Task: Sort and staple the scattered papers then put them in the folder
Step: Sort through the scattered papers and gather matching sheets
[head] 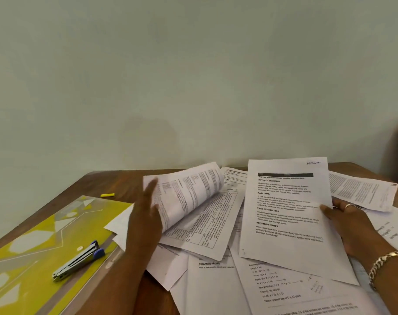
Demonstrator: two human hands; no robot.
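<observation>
Sorting item: curled sheet [189,192], long axis running away from me, lies just right of my left hand [145,214], whose fingers are straight and loose; my right hand [350,226] pinches the printed page [286,214] further right.

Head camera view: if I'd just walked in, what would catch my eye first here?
Probably the mess of printed papers spread across the wooden table, with the right hand holding one sheet up by its edge. The left hand is curling another page over. Off to the left, a blue stapler lies on a bright yellow folder.
</observation>
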